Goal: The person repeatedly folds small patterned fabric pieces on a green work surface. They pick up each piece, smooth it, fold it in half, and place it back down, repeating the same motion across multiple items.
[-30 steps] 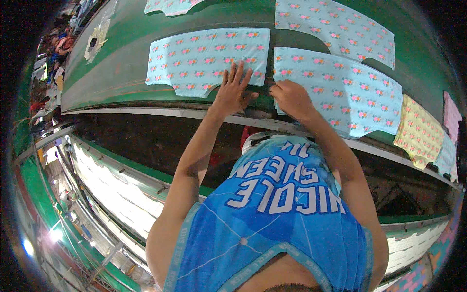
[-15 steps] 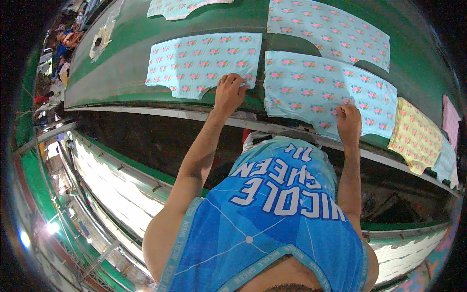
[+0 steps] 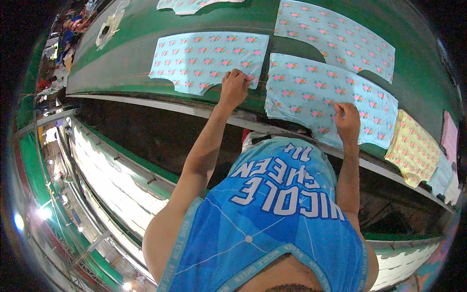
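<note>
A light blue cut fabric piece [image 3: 202, 61] with pink and orange flowers lies flat to the left on a green table. My left hand [image 3: 235, 87] is closed at its lower right corner, fingertips pinching the edge. A second light blue flowered piece [image 3: 316, 92] lies to the right, seemingly layered at its near edge. Over its near part, my right hand [image 3: 347, 120] is closed with thumb and fingers drawn together; whether cloth is between them is hidden. Behind it lies another matching piece [image 3: 335, 36], its curved edge bordering the nearer one.
The green table [image 3: 116, 63] has a pale rail [image 3: 160, 103] along its near edge. Yellow flowered pieces [image 3: 413, 148] and a pink piece [image 3: 450, 134] lie at the far right. Another light piece [image 3: 194, 5] shows at the top. A torn tape patch [image 3: 109, 29] sticks at upper left.
The view has shifted slightly, so the cloths sit a little differently in the picture. The small fold at my left fingertips looks flatter. Both hands stay at nearly the same places.
</note>
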Available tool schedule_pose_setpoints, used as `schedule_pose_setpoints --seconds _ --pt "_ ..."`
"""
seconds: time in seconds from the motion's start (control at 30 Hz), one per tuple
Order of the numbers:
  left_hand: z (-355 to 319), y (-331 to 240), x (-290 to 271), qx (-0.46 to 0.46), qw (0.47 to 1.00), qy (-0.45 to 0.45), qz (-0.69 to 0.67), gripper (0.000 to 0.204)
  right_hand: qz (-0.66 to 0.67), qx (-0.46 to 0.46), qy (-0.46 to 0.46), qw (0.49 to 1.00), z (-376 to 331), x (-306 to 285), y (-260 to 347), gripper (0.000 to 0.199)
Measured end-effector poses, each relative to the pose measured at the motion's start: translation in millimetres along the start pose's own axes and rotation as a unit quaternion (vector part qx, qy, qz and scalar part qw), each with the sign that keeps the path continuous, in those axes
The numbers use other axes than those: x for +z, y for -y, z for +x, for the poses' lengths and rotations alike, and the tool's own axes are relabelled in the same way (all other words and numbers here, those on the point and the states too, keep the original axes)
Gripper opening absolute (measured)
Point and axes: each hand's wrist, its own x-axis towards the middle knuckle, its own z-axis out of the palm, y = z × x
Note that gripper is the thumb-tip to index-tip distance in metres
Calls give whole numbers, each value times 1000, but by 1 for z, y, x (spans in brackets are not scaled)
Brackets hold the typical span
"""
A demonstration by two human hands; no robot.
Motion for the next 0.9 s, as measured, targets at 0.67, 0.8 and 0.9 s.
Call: schedule_pose_setpoints --seconds 0.67,0.8,0.9 --pt "91 -65 29 -2 997 -46 -60 24 -46 -45 -38 997 38 -9 -46 15" --pt "110 -69 40 -53 995 -45 -70 20 -51 15 -77 996 35 -17 -78 12" --pt "108 -75 49 -90 990 -60 -90 17 -77 -6 -127 989 29 -12 -83 11"
